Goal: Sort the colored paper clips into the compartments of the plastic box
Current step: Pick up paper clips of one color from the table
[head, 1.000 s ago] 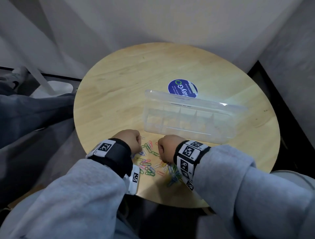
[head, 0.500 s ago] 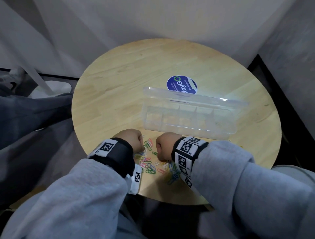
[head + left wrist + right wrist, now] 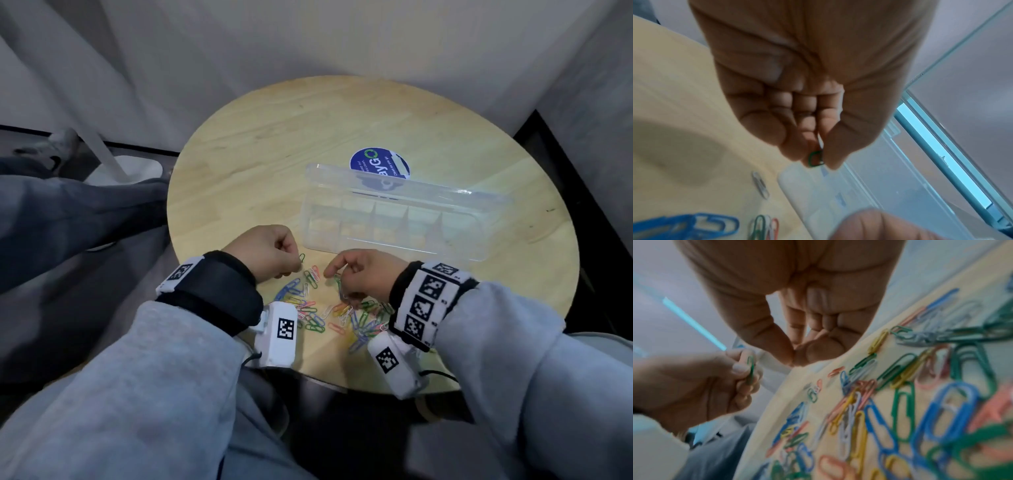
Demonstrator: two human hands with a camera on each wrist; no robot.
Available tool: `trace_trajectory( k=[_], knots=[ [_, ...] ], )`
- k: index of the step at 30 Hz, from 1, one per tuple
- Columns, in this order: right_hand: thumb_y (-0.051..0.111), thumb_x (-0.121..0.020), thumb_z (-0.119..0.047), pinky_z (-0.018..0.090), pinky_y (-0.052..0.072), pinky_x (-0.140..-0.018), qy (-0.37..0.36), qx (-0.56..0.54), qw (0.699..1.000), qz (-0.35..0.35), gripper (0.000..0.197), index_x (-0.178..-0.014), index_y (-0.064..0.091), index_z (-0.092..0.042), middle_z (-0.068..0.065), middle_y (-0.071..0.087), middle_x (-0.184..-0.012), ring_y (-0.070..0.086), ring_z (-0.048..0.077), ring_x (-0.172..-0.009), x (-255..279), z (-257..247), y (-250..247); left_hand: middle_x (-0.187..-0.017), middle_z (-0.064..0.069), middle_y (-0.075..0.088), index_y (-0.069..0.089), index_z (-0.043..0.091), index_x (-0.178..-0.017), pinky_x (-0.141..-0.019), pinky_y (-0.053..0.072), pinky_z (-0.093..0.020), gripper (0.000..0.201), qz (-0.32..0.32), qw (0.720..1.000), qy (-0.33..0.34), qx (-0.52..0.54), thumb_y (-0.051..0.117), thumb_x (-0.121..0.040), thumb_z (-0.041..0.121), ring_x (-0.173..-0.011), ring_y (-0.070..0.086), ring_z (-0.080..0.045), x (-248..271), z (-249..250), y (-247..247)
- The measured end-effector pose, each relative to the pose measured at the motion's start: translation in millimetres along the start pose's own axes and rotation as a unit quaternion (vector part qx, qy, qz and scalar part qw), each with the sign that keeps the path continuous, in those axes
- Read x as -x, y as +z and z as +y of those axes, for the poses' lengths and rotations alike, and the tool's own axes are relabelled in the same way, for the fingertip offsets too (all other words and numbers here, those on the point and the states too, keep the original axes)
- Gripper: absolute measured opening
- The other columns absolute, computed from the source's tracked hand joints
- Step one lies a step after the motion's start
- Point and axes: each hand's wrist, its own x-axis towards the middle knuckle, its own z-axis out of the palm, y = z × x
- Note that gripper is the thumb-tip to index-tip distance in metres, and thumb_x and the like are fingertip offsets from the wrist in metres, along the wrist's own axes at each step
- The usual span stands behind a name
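Observation:
Loose paper clips in several colours (image 3: 329,311) lie in a pile near the front edge of the round wooden table (image 3: 274,154); the right wrist view shows the pile (image 3: 900,394) up close. My left hand (image 3: 295,260) pinches a green clip (image 3: 302,257) between thumb and forefinger, just above the table to the left of the clear plastic box (image 3: 394,240). The same green clip (image 3: 815,160) pokes out below the fingertips. My right hand (image 3: 334,270) hovers over the pile with curled fingers. Its thumb and forefinger tips (image 3: 795,353) meet with no clip visible between them.
The box's clear lid (image 3: 411,192) stands open at the back, with divider walls inside. A blue round sticker (image 3: 379,164) lies behind it. Grey trouser legs and a white stand base (image 3: 130,169) are on the left. A wall lies beyond the table.
My left hand has come up off the pile with the green clip showing at its fingertips. My right hand's forefinger has reached out leftward over the clips.

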Motion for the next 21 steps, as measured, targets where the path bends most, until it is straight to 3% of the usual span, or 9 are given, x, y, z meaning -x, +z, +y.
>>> trace_trajectory(
  k=[4,7,10,14,17,19,21],
  knots=[
    [0.032,-0.088,0.008,0.019,0.041,-0.040,0.047,-0.092,0.994,-0.018,0.035,-0.069,0.057,-0.008,0.004,0.054,-0.045,0.050,0.012,-0.037,8.7,3.7,2.7,-0.055,0.003,0.057,0.060,0.018,-0.078,-0.054,0.049,-0.018,0.024,0.003,0.995,-0.005,0.097,0.062,-0.081,-0.005,-0.051,0.056,-0.009,4.8,-3.6,-0.8],
    [0.029,-0.090,0.006,0.025,0.035,-0.044,0.084,-0.093,0.992,-0.019,0.037,-0.064,0.052,-0.006,0.012,0.050,-0.058,0.046,0.019,-0.046,12.4,0.5,7.2,-0.061,0.000,0.059,0.064,0.017,-0.073,-0.050,0.050,-0.010,0.022,0.000,0.991,-0.026,0.132,0.060,-0.085,-0.001,-0.045,0.057,0.001,6.3,-4.6,1.2],
    [0.026,-0.089,0.008,0.024,0.040,-0.052,0.144,-0.112,0.982,-0.040,0.034,-0.063,0.046,-0.002,0.016,0.047,-0.065,0.048,0.023,-0.055,16.4,-7.4,10.8,-0.067,-0.005,0.058,0.060,0.012,-0.071,-0.048,0.050,-0.011,0.023,-0.014,0.983,-0.053,0.177,0.053,-0.089,0.000,-0.043,0.058,0.000,8.7,-1.5,1.1],
    [0.031,-0.091,0.007,0.023,0.046,-0.046,0.099,-0.118,0.986,-0.059,0.030,-0.068,0.045,-0.006,0.013,0.050,-0.065,0.051,0.020,-0.054,19.0,-9.1,15.5,-0.063,-0.010,0.054,0.056,0.009,-0.072,-0.041,0.046,-0.015,0.027,-0.002,0.976,-0.075,0.207,0.041,-0.092,-0.002,-0.036,0.055,-0.007,11.9,4.0,-7.0],
    [0.062,-0.083,-0.017,0.025,0.045,-0.056,0.012,0.121,0.991,-0.062,0.014,-0.074,0.051,-0.019,-0.003,0.056,-0.064,0.053,0.013,-0.058,20.0,-7.1,22.3,-0.060,-0.009,0.054,0.059,0.010,-0.074,-0.042,0.043,-0.016,0.029,0.005,0.986,-0.093,0.139,0.037,-0.091,0.001,-0.042,0.053,-0.014,13.1,1.1,-10.1],
    [0.071,-0.071,-0.035,0.027,0.044,-0.063,-0.015,0.312,0.949,-0.035,0.025,-0.083,0.050,-0.027,-0.010,0.053,-0.072,0.055,0.014,-0.070,19.3,-8.2,29.7,-0.062,-0.009,0.055,0.060,0.009,-0.071,-0.046,0.043,-0.019,0.030,0.009,0.990,-0.121,0.072,0.038,-0.090,0.002,-0.051,0.054,-0.018,11.7,-4.4,-8.9],
    [0.072,-0.068,-0.041,0.029,0.046,-0.068,-0.034,0.406,0.913,-0.032,0.037,-0.090,0.044,-0.031,-0.008,0.052,-0.081,0.058,0.020,-0.082,15.9,-10.0,37.8,-0.063,-0.009,0.055,0.059,0.008,-0.068,-0.052,0.040,-0.022,0.025,-0.010,0.989,-0.147,-0.002,0.045,-0.089,0.004,-0.054,0.051,-0.020,11.8,-8.3,-5.6]
  ],
)
